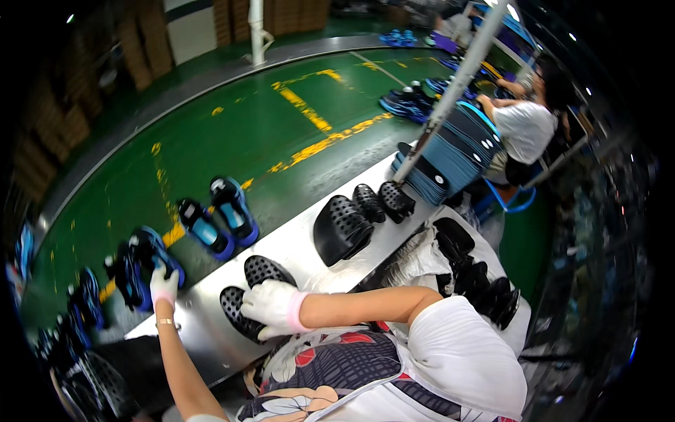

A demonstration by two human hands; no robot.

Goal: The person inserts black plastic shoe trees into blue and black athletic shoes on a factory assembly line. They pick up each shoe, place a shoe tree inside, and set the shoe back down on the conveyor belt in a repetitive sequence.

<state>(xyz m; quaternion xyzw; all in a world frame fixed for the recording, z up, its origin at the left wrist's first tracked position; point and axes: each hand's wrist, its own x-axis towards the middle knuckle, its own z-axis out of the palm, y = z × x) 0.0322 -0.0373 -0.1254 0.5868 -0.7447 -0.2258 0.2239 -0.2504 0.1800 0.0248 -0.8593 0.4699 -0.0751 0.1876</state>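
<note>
Touched now by the white-gloved left hand: a black-and-blue sports shoe, just past the silvery metal bench; gripped or not, it can't be told. Two black perforated toe-shaped pieces are partly covered by the white-gloved right hand, grasp unclear. Farther right, larger black pieces are lined up.
</note>
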